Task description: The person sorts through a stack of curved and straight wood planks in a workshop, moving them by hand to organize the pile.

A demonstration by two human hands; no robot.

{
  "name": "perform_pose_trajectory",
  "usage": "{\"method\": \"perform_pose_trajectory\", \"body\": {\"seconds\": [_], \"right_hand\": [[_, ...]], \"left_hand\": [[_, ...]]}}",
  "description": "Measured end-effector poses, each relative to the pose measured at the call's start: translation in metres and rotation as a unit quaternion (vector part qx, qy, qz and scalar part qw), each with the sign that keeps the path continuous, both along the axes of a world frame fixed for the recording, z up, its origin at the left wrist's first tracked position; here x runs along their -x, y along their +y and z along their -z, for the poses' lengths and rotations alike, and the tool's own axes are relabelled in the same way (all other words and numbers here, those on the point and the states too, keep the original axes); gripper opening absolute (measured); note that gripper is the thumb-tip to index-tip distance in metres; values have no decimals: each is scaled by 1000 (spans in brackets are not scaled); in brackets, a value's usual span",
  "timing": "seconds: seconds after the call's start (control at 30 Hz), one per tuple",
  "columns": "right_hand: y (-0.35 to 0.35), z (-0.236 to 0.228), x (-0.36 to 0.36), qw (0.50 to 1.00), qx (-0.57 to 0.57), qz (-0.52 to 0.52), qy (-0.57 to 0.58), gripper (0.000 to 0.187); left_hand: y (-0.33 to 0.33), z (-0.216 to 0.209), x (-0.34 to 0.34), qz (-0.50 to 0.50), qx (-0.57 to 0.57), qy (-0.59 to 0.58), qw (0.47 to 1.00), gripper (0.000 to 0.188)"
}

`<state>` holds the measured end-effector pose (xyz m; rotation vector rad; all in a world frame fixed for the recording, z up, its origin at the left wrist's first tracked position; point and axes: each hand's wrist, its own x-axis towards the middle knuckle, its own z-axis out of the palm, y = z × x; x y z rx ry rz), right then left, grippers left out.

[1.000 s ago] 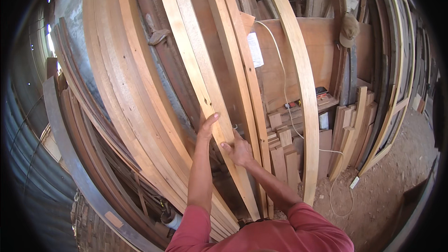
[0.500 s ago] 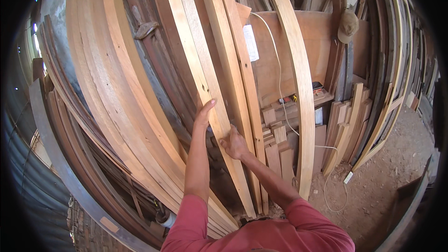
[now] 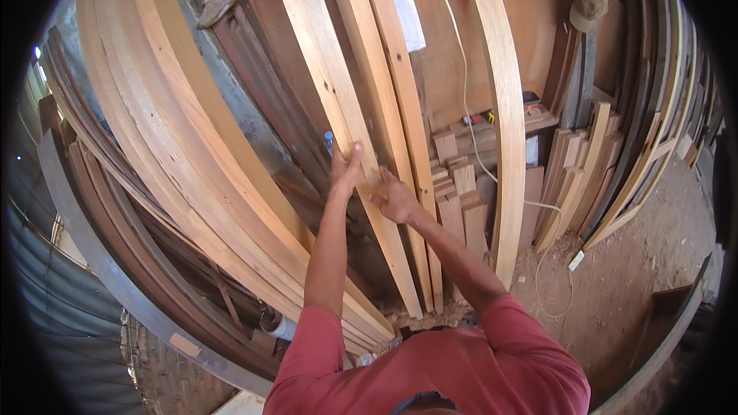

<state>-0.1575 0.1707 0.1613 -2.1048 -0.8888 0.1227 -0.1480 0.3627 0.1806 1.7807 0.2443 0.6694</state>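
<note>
Left hand (image 3: 345,170) and right hand (image 3: 397,199) on a pale plank (image 3: 336,100)

We see the pale plank leaning, its foot near the visible dirt floor's (image 3: 607,284) left edge. Our left hand pinches its left side, thumb across the front; a blue-topped object (image 3: 328,139) shows just beside. Our right hand touches its right side; we cannot tell whether those fingers close around it.

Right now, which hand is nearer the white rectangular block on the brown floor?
Right. The right hand is above and left of the white block; the left hand, farther left.
</note>
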Motion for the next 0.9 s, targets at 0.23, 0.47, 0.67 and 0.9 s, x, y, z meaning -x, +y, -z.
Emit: {"method": "perform_pose_trajectory", "body": {"seconds": [0.23, 0.47, 0.67, 0.9], "right_hand": [[-81, 44, 43, 983, -42, -46, 171, 57], [-184, 122, 86, 935, 168, -155, 270, 49], [-239, 150, 91, 926, 203, -27, 316, 48], [-191, 134, 56, 981, 4, 16, 196, 50]], "left_hand": [[-35, -101, -2, -58, -4, -62, 996, 103], [36, -58, -36, 107, 144, 2, 984, 111], [50, -33, -39, 143, 229, -25, 963, 112], [36, -26, 32, 79, 154, -93, 981, 103]]}}
